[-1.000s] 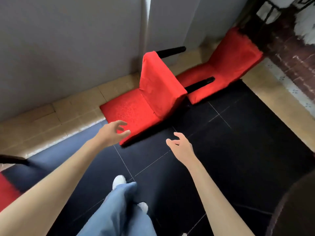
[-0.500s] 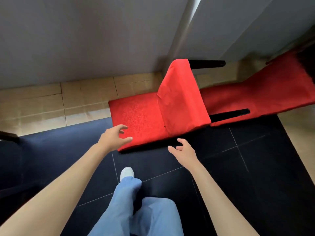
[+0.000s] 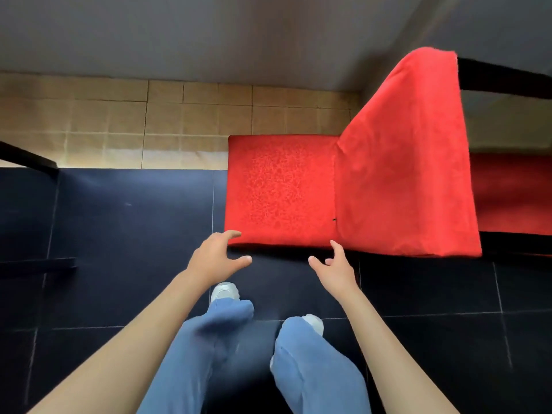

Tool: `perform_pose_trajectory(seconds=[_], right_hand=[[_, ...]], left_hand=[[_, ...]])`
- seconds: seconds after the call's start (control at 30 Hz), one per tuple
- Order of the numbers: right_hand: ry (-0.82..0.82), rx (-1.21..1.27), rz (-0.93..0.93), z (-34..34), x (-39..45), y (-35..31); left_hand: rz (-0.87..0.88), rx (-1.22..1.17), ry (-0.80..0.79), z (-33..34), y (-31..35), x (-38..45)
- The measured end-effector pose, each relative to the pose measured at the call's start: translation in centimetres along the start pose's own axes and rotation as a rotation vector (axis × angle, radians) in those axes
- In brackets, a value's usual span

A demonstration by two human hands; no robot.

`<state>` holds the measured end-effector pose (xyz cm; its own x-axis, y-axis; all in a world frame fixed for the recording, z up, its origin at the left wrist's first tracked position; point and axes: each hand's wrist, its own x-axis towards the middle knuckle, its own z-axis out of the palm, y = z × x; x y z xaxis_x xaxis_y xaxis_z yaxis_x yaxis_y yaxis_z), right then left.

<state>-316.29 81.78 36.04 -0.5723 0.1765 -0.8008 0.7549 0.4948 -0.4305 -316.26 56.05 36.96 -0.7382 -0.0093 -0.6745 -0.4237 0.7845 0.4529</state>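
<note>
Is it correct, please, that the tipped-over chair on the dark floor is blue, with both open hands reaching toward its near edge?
Not quite: the head view shows the chair is red, not blue. The rest holds: it lies tipped over on the dark floor, and the left hand and right hand, both open, reach toward its near edge.

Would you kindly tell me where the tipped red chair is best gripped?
Likely the near edge of the chair, from the person's side: it lies tipped over, and that straight edge lies bare just before the left hand and right hand.
</note>
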Motion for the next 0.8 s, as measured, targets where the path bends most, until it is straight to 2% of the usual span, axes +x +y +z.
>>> perform_pose_trajectory(seconds=[0.3, 0.4, 0.53, 0.67, 0.8], right_hand=[[0.078, 0.009, 0.024, 4.3, 16.7, 7.8], [0.174, 0.033, 0.049, 5.7, 21.7, 9.2], [0.336, 0.046, 0.098, 7.7, 26.7, 10.1], [0.426, 0.071, 0.124, 10.0, 29.4, 10.9], [0.479, 0.213, 0.089, 12.0, 30.2, 12.1]], left_hand=[[-0.169, -0.091, 0.014, 14.3, -3.3, 14.4], [-0.243, -0.115, 0.053, 18.1, -5.0, 18.6], [-0.327, -0.153, 0.193, 22.5, -6.4, 22.9], [-0.417, -0.238, 0.362, 26.6, -6.1, 24.9], [-0.532, -0.379, 0.5, 29.7, -5.4, 25.4]])
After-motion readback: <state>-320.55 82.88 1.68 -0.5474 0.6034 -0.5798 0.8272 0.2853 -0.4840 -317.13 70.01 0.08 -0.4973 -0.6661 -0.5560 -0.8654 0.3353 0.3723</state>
